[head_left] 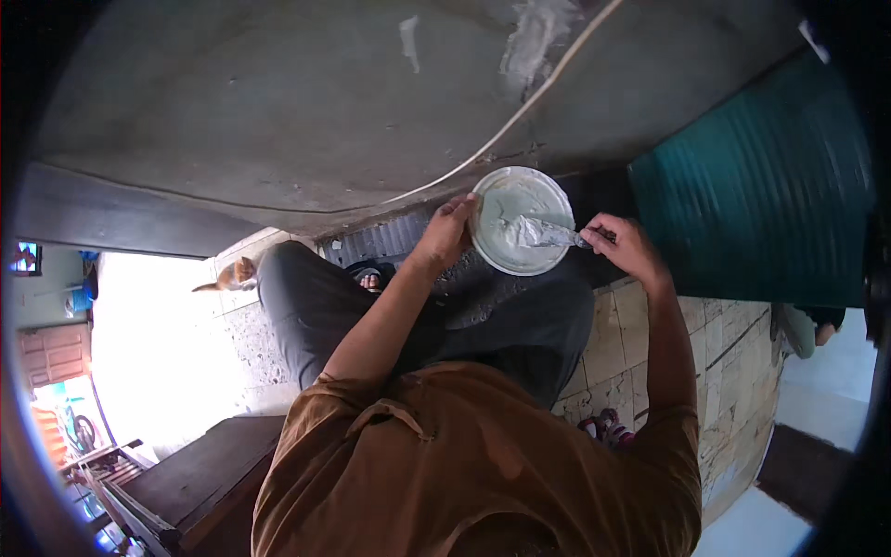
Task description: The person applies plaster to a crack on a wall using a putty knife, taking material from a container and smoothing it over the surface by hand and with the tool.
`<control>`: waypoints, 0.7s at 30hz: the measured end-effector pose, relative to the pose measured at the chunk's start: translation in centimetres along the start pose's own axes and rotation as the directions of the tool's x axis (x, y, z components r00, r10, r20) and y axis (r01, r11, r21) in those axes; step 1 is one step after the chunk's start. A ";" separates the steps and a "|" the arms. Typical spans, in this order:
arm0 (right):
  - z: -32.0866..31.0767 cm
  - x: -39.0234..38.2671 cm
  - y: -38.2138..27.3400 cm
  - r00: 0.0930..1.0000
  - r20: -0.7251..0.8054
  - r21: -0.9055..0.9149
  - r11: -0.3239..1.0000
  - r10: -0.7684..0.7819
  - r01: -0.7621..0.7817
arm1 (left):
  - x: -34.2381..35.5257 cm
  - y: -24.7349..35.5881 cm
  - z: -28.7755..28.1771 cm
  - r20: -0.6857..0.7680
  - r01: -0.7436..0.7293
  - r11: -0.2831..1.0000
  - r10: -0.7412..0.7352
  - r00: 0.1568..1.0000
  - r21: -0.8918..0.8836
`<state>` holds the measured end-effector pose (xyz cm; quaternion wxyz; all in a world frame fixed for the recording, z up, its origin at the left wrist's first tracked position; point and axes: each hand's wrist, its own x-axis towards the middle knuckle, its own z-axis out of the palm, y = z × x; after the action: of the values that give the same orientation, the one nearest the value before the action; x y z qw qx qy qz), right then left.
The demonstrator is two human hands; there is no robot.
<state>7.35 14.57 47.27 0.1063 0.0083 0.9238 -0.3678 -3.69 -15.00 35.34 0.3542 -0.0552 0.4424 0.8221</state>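
Note:
Over my bent knees is a round white tub [516, 272] with pale, whitish paste [525, 197] in it. My left hand [447, 232] grips the tub's left rim, fingers at its outer side. In my right hand [622, 245] is a trowel [548, 234], held by its handle at the tub's right edge. Its blade lies over the paste, pointing left, and is smeared with the same whitish stuff. How deep the blade tip sits in the paste is hard to make out.
Ahead rises a dark grey wall [306, 102] with a whitish patch [538, 42] and a hanging pale cable [520, 111]. A green corrugated sheet [752, 186] stands right. Left are a cat [239, 272] and a dark wooden cabinet [209, 473]. Another person [806, 330] is partly visible far right.

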 end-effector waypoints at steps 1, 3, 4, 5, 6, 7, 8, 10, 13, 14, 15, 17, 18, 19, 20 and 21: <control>0.2 0.0 0.1 1.000 -0.024 -0.009 1.000 -0.007 0.007 | 0.3 -0.5 -0.2 0.020 -0.014 1.000 0.014 1.000 -0.001; 0.7 0.3 0.2 0.998 -0.047 -0.010 0.999 -0.040 0.039 | -0.8 0.5 1.4 -0.046 -0.015 1.000 0.015 0.999 -0.016; 1.1 0.3 0.5 0.998 -0.014 -0.008 0.998 -0.069 0.068 | -0.4 -0.3 0.2 -0.067 -0.066 0.997 0.069 0.995 0.037; 0.9 -0.6 1.7 0.998 -0.041 -0.015 0.999 -0.040 0.039 | -1.1 1.2 1.1 -0.030 0.027 0.943 -0.018 0.999 0.332; 1.4 -0.5 2.7 0.998 -0.059 -0.005 0.999 -0.035 0.035 | -2.0 2.2 2.5 -0.067 0.074 0.884 -0.049 0.997 0.461; 2.1 -0.4 2.7 0.998 -0.068 -0.001 1.000 -0.005 0.005 | -0.8 0.6 1.5 -0.017 0.002 0.937 0.004 1.000 0.349; 2.8 0.2 2.2 0.998 -0.063 0.002 1.000 0.013 -0.013 | -0.2 -0.6 -0.1 0.019 -0.069 0.971 0.067 0.998 0.227; 3.3 0.5 2.1 0.989 -0.109 -0.194 0.978 -0.102 0.080 | -0.1 -1.6 -0.4 -0.046 -0.132 0.980 0.140 0.989 0.149; 3.2 0.5 -0.3 0.996 -0.077 -0.236 0.971 -0.047 0.028 | -0.9 -1.4 -0.8 -0.043 -0.099 0.983 0.107 0.993 0.152; 3.4 0.7 -0.7 0.997 -0.061 -0.239 0.970 -0.054 0.038 | -1.3 -1.1 -0.6 -0.031 -0.118 0.986 0.123 0.992 0.120; 3.8 0.8 -1.2 0.997 -0.067 -0.255 0.967 -0.028 0.010 | -1.7 -0.8 -0.9 -0.044 -0.120 0.986 0.125 0.991 0.115; 3.4 0.6 -1.5 0.997 -0.081 -0.280 0.959 0.008 -0.031 | -2.9 0.1 -0.1 -0.084 -0.063 0.991 0.073 0.994 0.119; 3.6 0.5 -1.2 0.996 -0.082 -0.276 0.960 0.029 -0.050 | -3.3 0.4 0.1 -0.081 -0.057 0.992 0.067 0.994 0.116; 3.6 0.4 -0.8 0.994 -0.094 -0.270 0.960 0.049 -0.073 | -3.5 0.8 0.6 -0.073 -0.059 0.985 0.071 0.995 0.161; 3.7 0.5 0.2 0.992 -0.109 -0.274 0.958 0.059 -0.087 | -3.2 0.9 1.2 -0.058 -0.061 0.977 0.075 0.996 0.203; 4.2 0.8 1.6 0.993 -0.116 -0.249 0.968 -0.025 -0.005 | -2.8 0.8 0.9 -0.098 -0.059 0.970 0.084 0.992 0.237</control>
<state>7.49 12.85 43.08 0.0498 0.0120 0.9674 -0.2481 -1.87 -16.08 37.57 0.3039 -0.0414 0.5561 0.7724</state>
